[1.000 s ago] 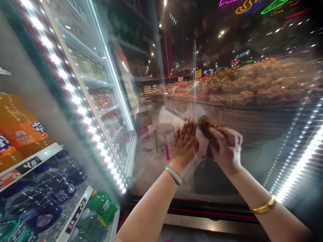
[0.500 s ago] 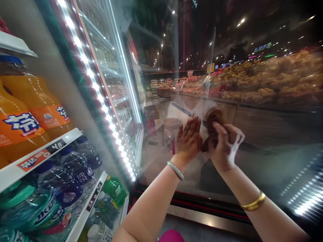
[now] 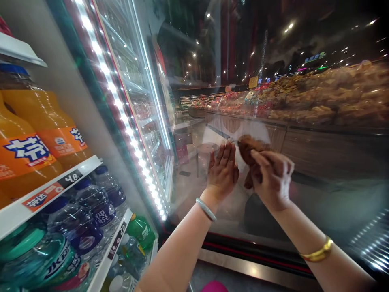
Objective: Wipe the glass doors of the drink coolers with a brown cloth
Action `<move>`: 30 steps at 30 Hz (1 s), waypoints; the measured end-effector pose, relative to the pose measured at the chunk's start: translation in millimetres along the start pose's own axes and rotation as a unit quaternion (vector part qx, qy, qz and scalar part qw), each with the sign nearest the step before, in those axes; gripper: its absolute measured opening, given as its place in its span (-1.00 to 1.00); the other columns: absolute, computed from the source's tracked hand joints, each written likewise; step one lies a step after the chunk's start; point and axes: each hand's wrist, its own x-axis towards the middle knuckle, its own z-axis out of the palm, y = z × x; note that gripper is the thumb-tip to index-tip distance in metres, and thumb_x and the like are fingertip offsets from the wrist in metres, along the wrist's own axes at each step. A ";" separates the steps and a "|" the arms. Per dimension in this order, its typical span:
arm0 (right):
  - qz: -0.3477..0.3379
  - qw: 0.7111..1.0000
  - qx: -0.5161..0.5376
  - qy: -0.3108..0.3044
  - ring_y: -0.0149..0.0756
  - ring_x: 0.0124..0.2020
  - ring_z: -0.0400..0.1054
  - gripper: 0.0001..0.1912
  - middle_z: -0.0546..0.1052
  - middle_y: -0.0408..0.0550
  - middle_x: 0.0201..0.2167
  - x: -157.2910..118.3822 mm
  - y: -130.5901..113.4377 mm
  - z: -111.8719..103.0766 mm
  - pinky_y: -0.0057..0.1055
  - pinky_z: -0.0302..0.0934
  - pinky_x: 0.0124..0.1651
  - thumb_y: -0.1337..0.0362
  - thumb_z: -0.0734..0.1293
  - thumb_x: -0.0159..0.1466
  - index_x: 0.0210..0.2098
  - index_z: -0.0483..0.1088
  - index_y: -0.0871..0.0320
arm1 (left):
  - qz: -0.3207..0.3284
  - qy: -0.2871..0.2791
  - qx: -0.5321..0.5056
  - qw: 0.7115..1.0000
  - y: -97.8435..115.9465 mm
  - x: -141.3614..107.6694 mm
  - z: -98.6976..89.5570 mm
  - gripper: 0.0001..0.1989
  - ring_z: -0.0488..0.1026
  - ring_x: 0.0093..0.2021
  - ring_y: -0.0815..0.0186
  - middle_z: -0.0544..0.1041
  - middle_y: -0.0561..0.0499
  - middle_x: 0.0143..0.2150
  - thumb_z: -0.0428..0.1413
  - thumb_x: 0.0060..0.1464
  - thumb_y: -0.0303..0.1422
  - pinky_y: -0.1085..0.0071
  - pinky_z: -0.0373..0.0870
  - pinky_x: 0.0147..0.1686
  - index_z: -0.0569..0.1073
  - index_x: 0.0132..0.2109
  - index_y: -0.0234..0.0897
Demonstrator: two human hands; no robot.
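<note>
My left hand (image 3: 222, 172), with a pale bangle on its wrist, lies flat against the glass door (image 3: 194, 207), its fingers stretched upward. To its right, my right hand (image 3: 272, 176) is curled round a brown cloth (image 3: 249, 152) and holds it at the glass. A gold bracelet (image 3: 319, 250) circles the right forearm. The two hands are close together but apart. Reflections in the glass overlap the cloth, so its full outline is hard to see.
At the left, cooler shelves (image 3: 73, 178) hold orange soda bottles (image 3: 45, 121) and several water bottles (image 3: 74, 223). A bright light strip (image 3: 121, 109) runs down the cooler's edge. Heaped produce (image 3: 328, 93) shows in the glass.
My left hand has shifted slightly left. My right hand has moved a little to the right and down, and the cloth has changed shape, its top now spreading more to the left.
</note>
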 end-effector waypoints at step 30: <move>-0.124 0.990 0.033 -0.060 -0.09 0.20 0.26 -0.38 0.48 0.04 0.08 25.8 -74.0 23.6 -0.13 0.27 0.28 0.41 0.39 0.36 0.37 0.34 -0.10 | -0.059 -0.066 0.041 0.995 -65.5 -35.6 -66.4 -0.20 -0.06 0.63 0.10 0.08 -0.24 0.60 -0.06 0.42 -0.41 -0.10 -0.18 0.61 -0.29 0.62 -0.28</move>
